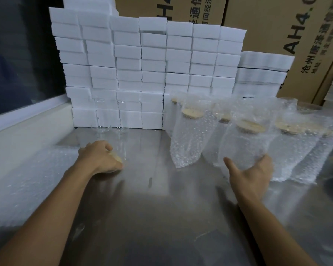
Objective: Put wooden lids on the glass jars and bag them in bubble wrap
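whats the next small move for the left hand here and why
Probably lift the wooden lid that the left hand grips and set it on one of the bare glass jars standing by the foam blocks. Those jars look open on top, while the bagged jar at the right hand already shows a lid inside its bubble wrap.
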Tool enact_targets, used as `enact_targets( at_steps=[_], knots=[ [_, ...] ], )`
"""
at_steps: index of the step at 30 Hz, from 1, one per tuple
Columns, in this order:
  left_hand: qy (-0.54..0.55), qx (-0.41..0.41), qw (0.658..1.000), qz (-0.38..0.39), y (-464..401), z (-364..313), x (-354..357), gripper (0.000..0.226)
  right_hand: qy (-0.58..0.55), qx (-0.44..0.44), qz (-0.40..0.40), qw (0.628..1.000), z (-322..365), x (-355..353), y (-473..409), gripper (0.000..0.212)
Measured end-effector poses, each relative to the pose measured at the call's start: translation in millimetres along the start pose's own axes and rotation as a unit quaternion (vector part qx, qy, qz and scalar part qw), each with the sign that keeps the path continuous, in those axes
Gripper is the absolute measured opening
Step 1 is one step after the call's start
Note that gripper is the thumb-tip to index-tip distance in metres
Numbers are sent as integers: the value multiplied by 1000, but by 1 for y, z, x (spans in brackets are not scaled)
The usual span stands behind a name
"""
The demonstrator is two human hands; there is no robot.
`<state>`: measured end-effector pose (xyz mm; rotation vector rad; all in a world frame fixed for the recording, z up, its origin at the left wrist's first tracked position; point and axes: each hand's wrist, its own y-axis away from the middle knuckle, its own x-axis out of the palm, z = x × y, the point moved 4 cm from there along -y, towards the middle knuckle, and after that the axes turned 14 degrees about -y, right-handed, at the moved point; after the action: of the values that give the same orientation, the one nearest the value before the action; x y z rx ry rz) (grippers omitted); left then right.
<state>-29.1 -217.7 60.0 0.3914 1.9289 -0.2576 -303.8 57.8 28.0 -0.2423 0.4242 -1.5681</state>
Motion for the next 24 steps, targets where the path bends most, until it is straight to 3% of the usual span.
enact_targets(
  at_steps=[10,19,24],
  knots=[
    [3,13,1000,-25,-15,14,16,61,-6,33,5,999,-3,-3,2,89],
    [8,17,998,-55,-16,11,19,47,-102,63,-18,993,-5,-7,6,73],
    [24,17,996,-81,-16,13,25,44,-104,60,-68,990,1,-11,13,74]
  ],
)
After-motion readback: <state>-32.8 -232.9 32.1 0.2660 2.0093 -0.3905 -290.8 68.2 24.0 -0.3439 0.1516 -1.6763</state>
